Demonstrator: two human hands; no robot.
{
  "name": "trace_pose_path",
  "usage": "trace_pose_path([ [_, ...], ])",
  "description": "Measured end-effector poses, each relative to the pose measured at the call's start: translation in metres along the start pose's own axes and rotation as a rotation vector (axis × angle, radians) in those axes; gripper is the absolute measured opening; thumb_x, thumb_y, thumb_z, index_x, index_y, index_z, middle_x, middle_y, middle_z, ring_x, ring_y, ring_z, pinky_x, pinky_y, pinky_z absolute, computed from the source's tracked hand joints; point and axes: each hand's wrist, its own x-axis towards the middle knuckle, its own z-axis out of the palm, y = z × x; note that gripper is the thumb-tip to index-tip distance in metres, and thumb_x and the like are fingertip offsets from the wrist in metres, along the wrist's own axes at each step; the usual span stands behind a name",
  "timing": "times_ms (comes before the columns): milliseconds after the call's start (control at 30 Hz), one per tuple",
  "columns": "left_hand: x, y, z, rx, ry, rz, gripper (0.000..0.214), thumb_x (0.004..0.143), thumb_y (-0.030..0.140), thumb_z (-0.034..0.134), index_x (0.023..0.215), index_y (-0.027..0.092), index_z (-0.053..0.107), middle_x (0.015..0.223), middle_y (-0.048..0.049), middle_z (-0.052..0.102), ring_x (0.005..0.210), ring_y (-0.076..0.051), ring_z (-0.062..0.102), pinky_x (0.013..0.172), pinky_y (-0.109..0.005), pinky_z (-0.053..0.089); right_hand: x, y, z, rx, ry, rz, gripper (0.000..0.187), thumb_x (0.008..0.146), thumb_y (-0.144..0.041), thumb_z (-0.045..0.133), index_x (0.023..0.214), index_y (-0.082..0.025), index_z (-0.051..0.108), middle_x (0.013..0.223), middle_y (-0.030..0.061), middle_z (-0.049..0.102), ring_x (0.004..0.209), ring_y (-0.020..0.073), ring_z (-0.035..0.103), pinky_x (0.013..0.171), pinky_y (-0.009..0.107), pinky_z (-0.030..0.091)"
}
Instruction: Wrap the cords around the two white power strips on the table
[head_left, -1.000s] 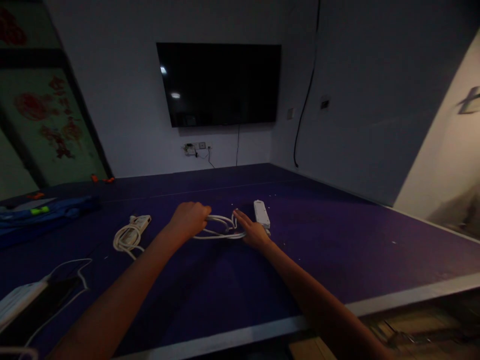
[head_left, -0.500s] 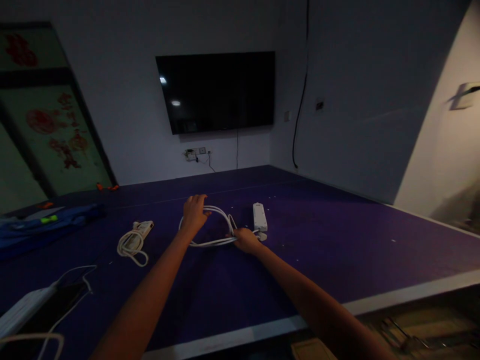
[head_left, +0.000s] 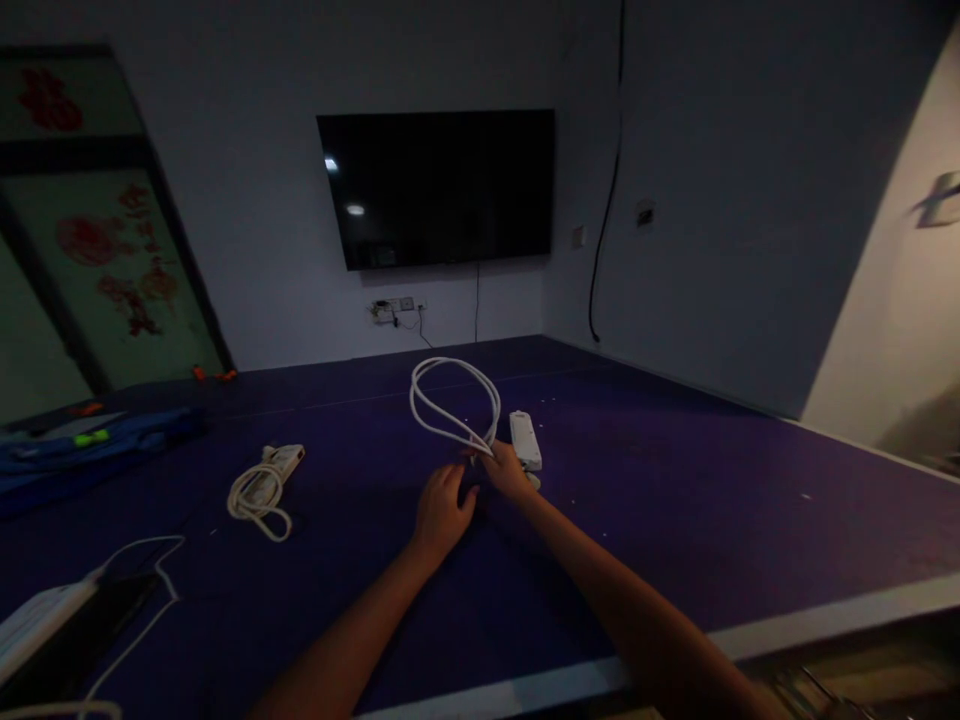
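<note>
Your right hand [head_left: 507,474] is gripping the cord [head_left: 496,410], looping leftward toward the worktop's [head_left: 660,470] far edge; your left hand [head_left: 442,515] is curving beside, grip unclear.

In front of me spreads a purple surface [head_left: 675,480] with a pale front edge [head_left: 825,620]. I see a white power strip [head_left: 524,438] lying on it, a beige strip [head_left: 289,461] with looped cord [head_left: 255,514] well to its left, blue cloth [head_left: 142,438] farther left, and white flecks [head_left: 805,496] (too small for me to name).
</note>
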Motion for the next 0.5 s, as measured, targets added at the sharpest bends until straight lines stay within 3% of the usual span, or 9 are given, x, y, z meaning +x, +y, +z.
trace_pose_path([
  [100,-0.002,-0.010,0.022,-0.199,-0.140,-0.174,0.054,0.079,0.019,0.052,0.131,0.012,0.040,0.131,-0.0184,0.050,0.124,-0.028,0.045,0.101,-0.046,0.039,0.001,-0.002,-0.003,0.077,0.027,0.018,0.031,0.084,-0.031,0.042,0.078,-0.016,0.068,0.075,0.0049,0.069,0.075,0.0191,0.062,0.071,0.030,0.048],
  [233,-0.006,-0.021,0.037,-0.428,-0.213,-0.253,0.063,0.080,0.022,0.052,0.138,0.014,0.030,0.145,-0.0172,0.032,0.136,-0.028,0.025,0.110,-0.050,0.024,0.001,-0.005,-0.005,0.133,0.020,0.034,0.033,0.084,-0.038,0.044,0.075,-0.017,0.067,0.073,0.0052,0.069,0.077,0.0201,0.063,0.074,0.032,0.049],
  [400,-0.005,-0.021,0.038,-0.550,-0.239,-0.229,0.052,0.081,0.026,0.051,0.131,0.017,0.040,0.143,-0.0147,0.037,0.137,-0.027,0.024,0.110,-0.050,0.022,0.001,-0.013,-0.006,0.203,-0.026,0.052,0.037,0.084,-0.043,0.043,0.076,-0.016,0.067,0.073,0.0057,0.069,0.072,0.0190,0.063,0.070,0.031,0.050],
  [500,-0.001,-0.014,0.032,-0.604,-0.233,-0.286,0.040,0.082,0.030,0.051,0.120,0.017,0.050,0.133,-0.0141,0.049,0.128,-0.026,0.039,0.105,-0.046,0.030,0.000,-0.018,-0.006,0.221,-0.045,0.064,0.039,0.085,-0.044,0.042,0.077,-0.016,0.068,0.074,0.0061,0.069,0.068,0.0182,0.062,0.065,0.029,0.050],
])
